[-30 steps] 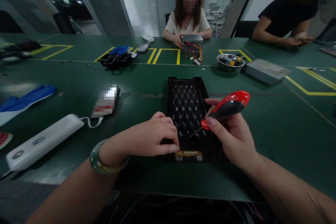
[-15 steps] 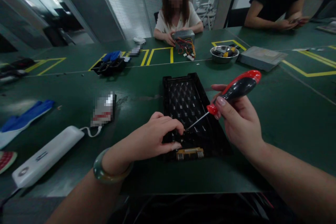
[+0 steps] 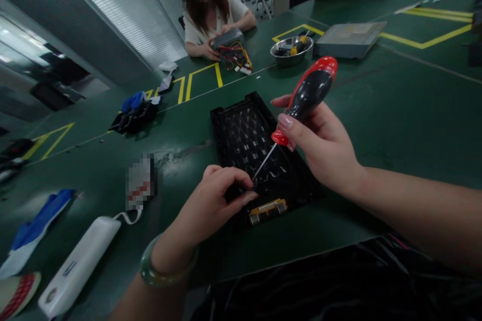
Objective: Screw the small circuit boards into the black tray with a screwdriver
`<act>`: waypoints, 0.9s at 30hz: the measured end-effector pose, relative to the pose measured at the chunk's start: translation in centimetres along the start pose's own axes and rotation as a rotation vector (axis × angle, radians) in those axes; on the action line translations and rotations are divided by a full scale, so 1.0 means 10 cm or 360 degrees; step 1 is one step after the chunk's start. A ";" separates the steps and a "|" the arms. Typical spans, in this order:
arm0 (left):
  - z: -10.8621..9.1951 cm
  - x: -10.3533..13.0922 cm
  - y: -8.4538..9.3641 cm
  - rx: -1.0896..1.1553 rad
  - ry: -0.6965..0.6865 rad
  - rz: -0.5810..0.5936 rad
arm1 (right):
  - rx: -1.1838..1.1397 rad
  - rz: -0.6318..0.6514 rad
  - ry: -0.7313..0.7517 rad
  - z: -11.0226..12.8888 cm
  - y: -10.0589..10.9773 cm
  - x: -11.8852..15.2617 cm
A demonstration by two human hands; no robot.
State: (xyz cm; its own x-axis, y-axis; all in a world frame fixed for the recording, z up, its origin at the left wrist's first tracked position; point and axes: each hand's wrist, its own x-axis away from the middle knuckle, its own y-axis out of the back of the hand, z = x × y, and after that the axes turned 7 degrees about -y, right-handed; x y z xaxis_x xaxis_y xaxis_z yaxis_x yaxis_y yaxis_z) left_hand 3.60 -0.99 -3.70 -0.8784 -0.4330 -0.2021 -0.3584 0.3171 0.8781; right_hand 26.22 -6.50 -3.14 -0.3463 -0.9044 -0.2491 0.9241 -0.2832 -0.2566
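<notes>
A black ribbed plastic panel (image 3: 246, 138) lies on the green table in front of me, with a gold-coloured connector (image 3: 268, 210) at its near edge. My right hand (image 3: 320, 145) grips a red and black screwdriver (image 3: 307, 95), its thin shaft slanting down to the panel's near left part. My left hand (image 3: 214, 203), a green bangle on its wrist, rests on the panel's near left corner with fingertips pinched right at the screwdriver tip; what they pinch is too small to tell.
A white power bank (image 3: 79, 266) with a cable and a small card lie to my left, blue gloves (image 3: 35, 225) beyond. Across the table a person handles a wired grey box (image 3: 228, 40). A steel bowl (image 3: 291, 49) and flat grey drive (image 3: 348, 37) sit far right.
The screwdriver has tipped more upright, its tip moving down to my left fingertips. My head has tilted and turned, so the whole scene has shifted and slanted.
</notes>
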 end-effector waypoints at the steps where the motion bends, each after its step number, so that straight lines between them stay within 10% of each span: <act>1: 0.00 0.00 -0.01 -0.0022 -0.0005 -0.0021 | 0.0014 -0.0012 0.0009 0.01 0.00 0.00; 27: -0.03 -0.04 -0.02 -0.0150 -0.0287 -0.0112 | -0.0125 -0.0021 -0.0013 -0.01 0.00 -0.04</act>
State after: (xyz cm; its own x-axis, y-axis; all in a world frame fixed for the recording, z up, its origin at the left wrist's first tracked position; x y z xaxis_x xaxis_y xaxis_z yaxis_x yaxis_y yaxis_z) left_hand 4.08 -1.14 -3.68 -0.8977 -0.2905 -0.3313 -0.3971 0.2076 0.8940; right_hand 26.37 -6.07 -3.09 -0.3566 -0.9035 -0.2376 0.9039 -0.2693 -0.3324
